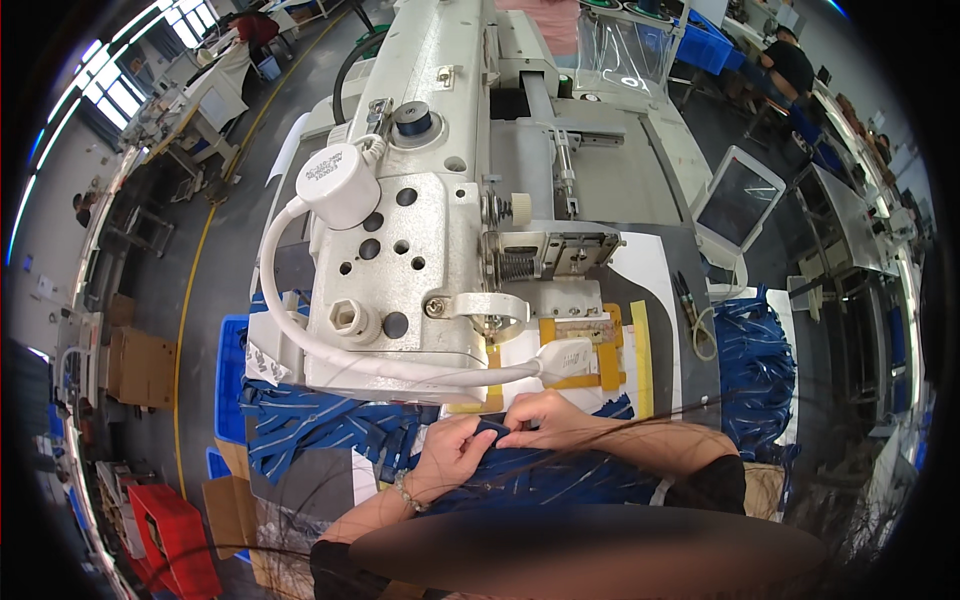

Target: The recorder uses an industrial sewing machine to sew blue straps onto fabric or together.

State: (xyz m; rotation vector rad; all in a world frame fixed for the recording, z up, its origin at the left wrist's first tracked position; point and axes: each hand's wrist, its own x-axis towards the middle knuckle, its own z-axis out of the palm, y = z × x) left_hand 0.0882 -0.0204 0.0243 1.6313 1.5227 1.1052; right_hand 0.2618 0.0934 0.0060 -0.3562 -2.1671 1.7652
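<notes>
In the head view, the left hand [450,452] and right hand [545,420] meet at the lower centre, fingers pinching dark blue cloth [491,428] between them, just below the white sewing machine [400,290]. A striped blue pile [320,430] lies lower left; another blue bundle [757,365] sits right on the table [692,365], below a screen [740,197].

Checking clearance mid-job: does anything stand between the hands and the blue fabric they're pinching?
Nothing visible does: the left hand and right hand both touch the blue fabric piece directly. The sewing machine head stands beyond them, not between.
</notes>
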